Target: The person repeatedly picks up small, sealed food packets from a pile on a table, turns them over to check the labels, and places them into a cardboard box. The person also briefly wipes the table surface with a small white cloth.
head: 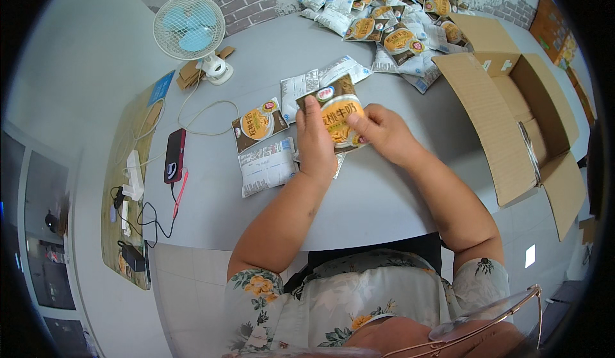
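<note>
My left hand [314, 141] and my right hand [387, 134] grip a brown and yellow printed food packet [340, 117] between them, its printed front facing up. Just left of my left hand, a second brown packet [257, 125] lies front up, and below it a packet with its white back [268, 166] showing. Two more white-backed packets [299, 89] [345, 69] lie beyond the held one. Part of another packet shows under my hands, mostly hidden. A large heap of similar packets [399, 43] covers the far side of the table.
An open cardboard box [473, 113] stands at the right table edge, flaps spread. On the left are a phone [175, 156] with a cable, a small fan [190, 24], folded cardboard [190, 75] and a white power strip [134, 175]. Loose cords cross the grey table [375, 204].
</note>
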Demonstrator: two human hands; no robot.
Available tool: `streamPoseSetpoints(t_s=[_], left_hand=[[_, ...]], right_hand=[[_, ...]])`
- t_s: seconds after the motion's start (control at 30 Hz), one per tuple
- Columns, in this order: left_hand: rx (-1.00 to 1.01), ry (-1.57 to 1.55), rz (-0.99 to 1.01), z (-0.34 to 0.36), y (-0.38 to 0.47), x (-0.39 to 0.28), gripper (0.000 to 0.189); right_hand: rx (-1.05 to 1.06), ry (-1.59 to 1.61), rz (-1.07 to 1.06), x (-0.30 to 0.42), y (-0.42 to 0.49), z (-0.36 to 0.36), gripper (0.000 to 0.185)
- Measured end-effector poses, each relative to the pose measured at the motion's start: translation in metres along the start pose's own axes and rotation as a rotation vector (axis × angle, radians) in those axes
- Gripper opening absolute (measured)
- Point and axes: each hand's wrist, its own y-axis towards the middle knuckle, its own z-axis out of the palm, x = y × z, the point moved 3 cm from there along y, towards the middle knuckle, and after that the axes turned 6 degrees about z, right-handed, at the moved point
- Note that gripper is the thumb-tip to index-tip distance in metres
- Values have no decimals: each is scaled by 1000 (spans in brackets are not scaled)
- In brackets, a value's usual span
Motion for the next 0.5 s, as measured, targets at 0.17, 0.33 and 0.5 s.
streamPoseSetpoints(t_s=[0.17,0.33,0.5], left_hand=[[35,-80,3,0,2,-6,42],[153,-143,-149,-5,10,3,35],[217,-161,-235,2,10,-6,32]], right_hand=[[83,48,-76,-10,-1,19,50],[67,-47,-187,1,-11,19,38],[5,-322,-416,7,-18,22,31]])
